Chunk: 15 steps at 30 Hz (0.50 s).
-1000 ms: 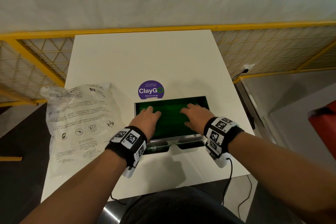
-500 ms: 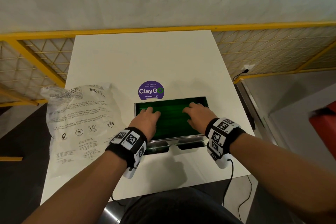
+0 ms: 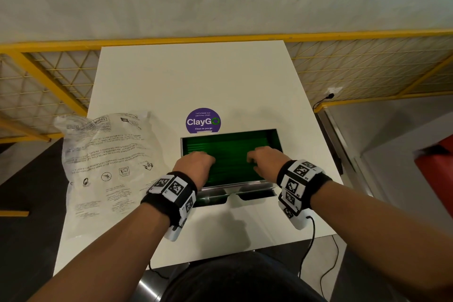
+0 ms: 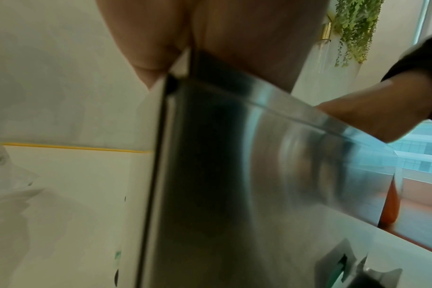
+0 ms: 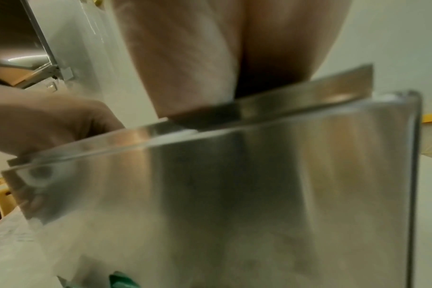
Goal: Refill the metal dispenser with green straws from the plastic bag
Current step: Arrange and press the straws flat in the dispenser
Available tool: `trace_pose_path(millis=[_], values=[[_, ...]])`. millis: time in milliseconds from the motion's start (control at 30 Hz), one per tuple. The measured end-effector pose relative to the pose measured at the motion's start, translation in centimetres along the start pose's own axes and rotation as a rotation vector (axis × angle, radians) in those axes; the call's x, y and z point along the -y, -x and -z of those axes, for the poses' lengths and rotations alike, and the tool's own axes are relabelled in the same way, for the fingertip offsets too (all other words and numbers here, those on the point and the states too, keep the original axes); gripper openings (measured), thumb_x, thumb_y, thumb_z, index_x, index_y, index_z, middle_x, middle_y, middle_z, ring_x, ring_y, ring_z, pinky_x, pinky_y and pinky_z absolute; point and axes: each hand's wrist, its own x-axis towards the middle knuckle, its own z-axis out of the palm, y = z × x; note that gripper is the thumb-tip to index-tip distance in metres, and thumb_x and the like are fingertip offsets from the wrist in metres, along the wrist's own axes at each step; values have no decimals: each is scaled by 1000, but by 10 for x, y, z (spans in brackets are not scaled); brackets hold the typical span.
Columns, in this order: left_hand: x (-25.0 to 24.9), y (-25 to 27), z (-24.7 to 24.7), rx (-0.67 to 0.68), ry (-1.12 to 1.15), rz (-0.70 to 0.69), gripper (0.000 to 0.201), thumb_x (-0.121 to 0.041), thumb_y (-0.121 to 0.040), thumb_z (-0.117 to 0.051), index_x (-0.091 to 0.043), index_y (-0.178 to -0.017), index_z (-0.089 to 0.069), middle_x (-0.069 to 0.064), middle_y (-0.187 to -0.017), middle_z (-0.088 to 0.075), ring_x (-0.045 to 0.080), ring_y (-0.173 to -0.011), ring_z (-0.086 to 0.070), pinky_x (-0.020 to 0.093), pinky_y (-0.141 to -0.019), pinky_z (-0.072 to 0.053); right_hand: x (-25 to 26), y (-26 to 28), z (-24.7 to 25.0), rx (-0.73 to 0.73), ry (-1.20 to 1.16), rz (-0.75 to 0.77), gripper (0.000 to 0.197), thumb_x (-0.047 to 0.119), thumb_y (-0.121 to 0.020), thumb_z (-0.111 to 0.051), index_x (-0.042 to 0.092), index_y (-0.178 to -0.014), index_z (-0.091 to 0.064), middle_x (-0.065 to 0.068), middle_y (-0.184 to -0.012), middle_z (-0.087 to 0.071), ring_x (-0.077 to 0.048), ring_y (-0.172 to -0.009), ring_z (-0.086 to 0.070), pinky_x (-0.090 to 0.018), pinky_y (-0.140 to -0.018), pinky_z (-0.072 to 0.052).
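The metal dispenser [image 3: 230, 185] stands open-topped on the white table [image 3: 196, 81], filled with green straws [image 3: 230, 154] lying crosswise. My left hand [image 3: 196, 159] is on the straws at the left side and my right hand [image 3: 262, 157] at the right side. Both hands' fingers bend down into the straws, and their tips are hidden. The plastic bag [image 3: 107, 167] lies flat to the left of the dispenser. In the wrist views only the dispenser's steel wall [image 4: 234, 175] [image 5: 259, 185] and the heels of my hands show.
A purple round sticker [image 3: 203, 120] lies just behind the dispenser. A yellow mesh railing [image 3: 220, 38] runs behind the table and along both sides. A red object [image 3: 438, 169] stands at the right. Cables hang off the table's front edge.
Both hands have drawn back a little toward me over the straws. Their fingers, stretched out flat before, now bend downward.
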Motion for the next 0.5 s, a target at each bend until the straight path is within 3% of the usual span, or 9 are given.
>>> trace_pose_path(millis=[133, 267, 400, 500], values=[[0, 1, 3, 29, 4, -2, 24, -6, -88, -49, -13, -108, -61, 8, -107, -61, 28, -100, -58, 35, -76, -46, 2, 1, 2, -43, -11, -3, 33, 5, -92, -51, 14, -123, -56, -11, -123, -55, -28, -106, -58, -32, -89, -46], [-3, 2, 8, 44, 47, 0, 18, -18, -91, -52, -13, -106, -60, 7, -107, -59, 27, -99, -58, 34, -77, -46, 4, 3, 5, 30, 2, 16, 37, 16, -93, -55, 17, -130, -54, -11, -128, -54, -26, -113, -56, -33, -94, -45], [1, 10, 29, -98, 233, -9, 20, -28, -92, -53, -15, -107, -59, 4, -105, -55, 22, -98, -55, 32, -83, -44, 7, 10, 23, -86, -111, 36, 37, 23, -94, -55, 16, -130, -54, -7, -126, -59, -21, -113, -57, -32, -97, -45], [24, 32, 45, -312, 422, 6, 21, -23, -90, -60, -13, -108, -63, 5, -104, -62, 21, -94, -57, 28, -81, -42, -1, 26, 31, -201, -272, 7, 34, 24, -93, -57, 16, -126, -57, -4, -117, -62, -17, -104, -59, -29, -93, -47]])
